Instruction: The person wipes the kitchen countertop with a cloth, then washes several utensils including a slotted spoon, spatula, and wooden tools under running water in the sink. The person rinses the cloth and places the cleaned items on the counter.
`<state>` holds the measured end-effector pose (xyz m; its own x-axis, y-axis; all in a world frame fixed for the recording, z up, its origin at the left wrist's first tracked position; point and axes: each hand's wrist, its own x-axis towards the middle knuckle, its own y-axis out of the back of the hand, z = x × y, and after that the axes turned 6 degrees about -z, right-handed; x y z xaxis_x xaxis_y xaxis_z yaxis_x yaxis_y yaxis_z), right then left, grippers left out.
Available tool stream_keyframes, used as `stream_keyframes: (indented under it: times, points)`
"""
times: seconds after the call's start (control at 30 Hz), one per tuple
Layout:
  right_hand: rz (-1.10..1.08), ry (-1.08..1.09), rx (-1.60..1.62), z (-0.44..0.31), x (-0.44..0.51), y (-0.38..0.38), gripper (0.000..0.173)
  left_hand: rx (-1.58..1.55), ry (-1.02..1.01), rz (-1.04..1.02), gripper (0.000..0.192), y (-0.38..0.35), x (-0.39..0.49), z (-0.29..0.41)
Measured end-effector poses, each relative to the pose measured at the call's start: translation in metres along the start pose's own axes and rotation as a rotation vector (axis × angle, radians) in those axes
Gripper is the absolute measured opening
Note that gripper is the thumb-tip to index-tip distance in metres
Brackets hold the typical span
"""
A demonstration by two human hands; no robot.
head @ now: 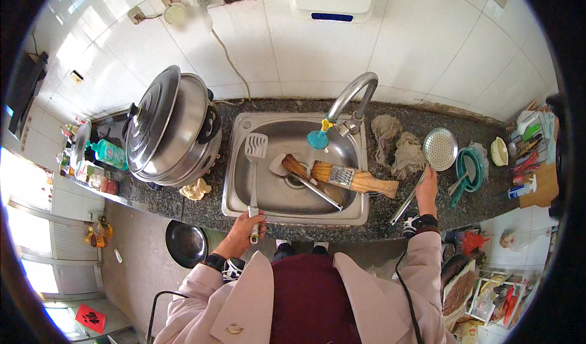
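Observation:
My left hand (245,232) grips the handle of a metal slotted turner (256,147), its slotted head over the left part of the steel sink (231,170). My right hand (426,190) is closed around the handle of a perforated skimmer (440,149), just below its round head, over the counter right of the sink. A wooden board grater (357,177) with a metal grating plate lies across the sink and overhangs its right rim. Partly beneath it rests another metal utensil with a long handle (318,192). The curved faucet (352,90) ends in a blue nozzle.
A large lidded steamer pot (176,133) stands left of the sink beside a green bottle (110,154). Crumpled rags (407,154), a green strainer (469,170) and a pale bowl (499,152) are on the right. A wok (186,243) is below, left of my legs.

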<state>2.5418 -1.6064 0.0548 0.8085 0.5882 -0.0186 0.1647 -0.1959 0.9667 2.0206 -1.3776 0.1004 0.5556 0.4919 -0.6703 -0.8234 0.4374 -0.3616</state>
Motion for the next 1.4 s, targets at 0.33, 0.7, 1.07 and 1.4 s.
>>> stream_keyframes:
  times: [0.33, 0.7, 1.07, 1.4]
  points:
    - [-0.354, 0.654, 0.07, -0.187, -0.063, -0.072, 0.015, 0.147, 0.101, -0.069, 0.035, 0.0, -0.003, 0.015]
    - [-0.519, 0.452, -0.183, -0.218, -0.059, -0.185, 0.02, 0.2, 0.067, -0.101, 0.034, 0.008, -0.027, 0.026]
    - [-0.227, 0.497, -0.024, -0.235, -0.066, -0.139, 0.018, 0.236, 0.076, -0.229, 0.032, 0.016, -0.038, 0.037]
    - [0.152, 0.868, 0.395, -0.3, -0.079, -0.107, 0.014, 0.284, 0.22, -0.365, 0.036, -0.01, -0.032, 0.041]
